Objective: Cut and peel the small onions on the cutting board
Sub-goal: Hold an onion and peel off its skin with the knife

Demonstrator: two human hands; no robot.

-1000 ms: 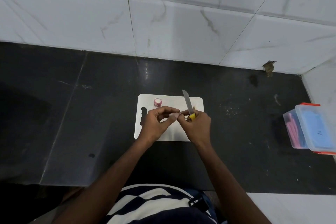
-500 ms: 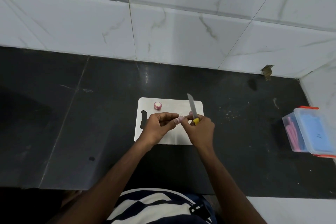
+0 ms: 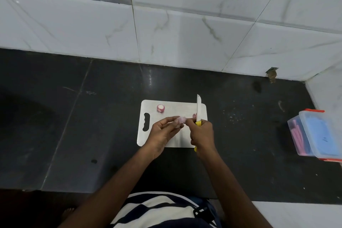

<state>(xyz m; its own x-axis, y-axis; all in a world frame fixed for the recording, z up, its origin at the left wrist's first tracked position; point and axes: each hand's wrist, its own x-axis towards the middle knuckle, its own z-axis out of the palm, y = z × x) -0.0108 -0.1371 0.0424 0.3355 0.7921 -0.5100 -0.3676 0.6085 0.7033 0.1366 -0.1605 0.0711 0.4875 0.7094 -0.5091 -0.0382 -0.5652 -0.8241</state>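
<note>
A small steel cutting board (image 3: 185, 106) lies on the dark floor in front of me. My left hand (image 3: 163, 131) pinches a small pale pink onion (image 3: 181, 119) just above the board. My right hand (image 3: 202, 135) grips a yellow-handled knife (image 3: 198, 110), blade pointing away from me, and its fingertips touch the same onion. A cut onion piece (image 3: 160, 107) with a white face and purple skin rests near the board's far left corner. A bit of onion skin (image 3: 194, 115) shows beside the blade.
A clear plastic box with an orange-clipped lid (image 3: 318, 135) sits on the floor at the far right, pink and blue items inside. The white marble-tiled wall (image 3: 185, 39) rises behind the board and turns a corner at the right. My striped shirt (image 3: 162, 209) fills the bottom.
The knife blade has swung from leaning left to pointing almost straight away. My hands have drawn slightly apart, and more of the pink onion now shows between them.
</note>
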